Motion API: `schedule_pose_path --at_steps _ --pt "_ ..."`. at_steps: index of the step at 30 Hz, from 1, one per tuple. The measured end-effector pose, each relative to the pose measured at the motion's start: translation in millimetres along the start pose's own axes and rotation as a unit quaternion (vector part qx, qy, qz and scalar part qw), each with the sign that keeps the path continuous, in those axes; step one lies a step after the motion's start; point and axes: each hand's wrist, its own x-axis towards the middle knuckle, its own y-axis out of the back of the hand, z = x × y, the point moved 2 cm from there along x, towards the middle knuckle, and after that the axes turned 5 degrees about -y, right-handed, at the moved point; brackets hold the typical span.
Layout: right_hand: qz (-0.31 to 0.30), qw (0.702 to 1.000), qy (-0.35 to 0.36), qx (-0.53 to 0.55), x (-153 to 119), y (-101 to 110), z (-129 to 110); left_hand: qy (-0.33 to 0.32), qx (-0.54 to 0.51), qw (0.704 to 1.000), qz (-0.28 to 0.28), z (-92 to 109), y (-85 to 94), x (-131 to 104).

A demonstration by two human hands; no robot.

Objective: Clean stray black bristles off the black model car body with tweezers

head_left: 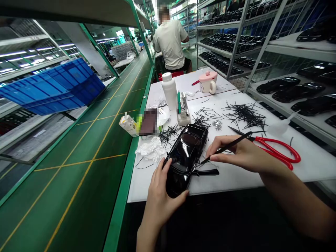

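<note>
A glossy black model car [187, 145] lies at a slant on the white table, one door standing out from its near right side. My left hand [162, 192] grips the car's near end, fingers on the left flank and thumb at the right. In my right hand [233, 150] is a slim black tool [228, 145], pinched between thumb and fingers, its tip pointing down beside the car's right side. Red-handled scissors [280, 150] lie to the right, partly behind that hand. Thin black strips [245, 115] are heaped beyond it.
A green conveyor belt [86, 157] runs along the left. A white bottle [170, 91], a pink-lidded mug [208, 82] and crumpled tissue [151, 149] stand or lie on the table. Racks of black car bodies [291, 89] line the right; a person [170, 43] sits ahead.
</note>
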Motion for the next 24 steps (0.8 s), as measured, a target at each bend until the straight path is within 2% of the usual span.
schedule_pose_path --at_steps 6,11,14,16,17,21,24 --pt "0.039 0.999 0.004 0.026 -19 3 6 -0.041 -0.039 0.998 -0.008 -8 3.0 14" --pt "0.044 0.998 -0.004 0.044 -24 0 9 -0.024 -0.05 0.997 -0.055 -9 9.3 22" --pt "0.051 0.997 -0.003 0.055 -24 -1 10 -0.055 -0.064 0.996 -0.014 0 14.0 40" --pt "0.047 0.997 -0.001 0.06 -24 -2 11 -0.105 -0.063 0.992 0.023 12 15.2 57" --pt "0.044 0.997 -0.001 0.061 -24 -2 11 -0.133 -0.063 0.989 0.018 20 14.4 67" --pt "0.042 0.997 -0.003 0.067 -25 -2 11 -0.219 -0.042 0.969 -0.106 50 8.0 102" --pt "0.047 0.996 -0.006 0.069 -27 0 12 -0.249 -0.03 0.952 -0.176 62 7.2 122"
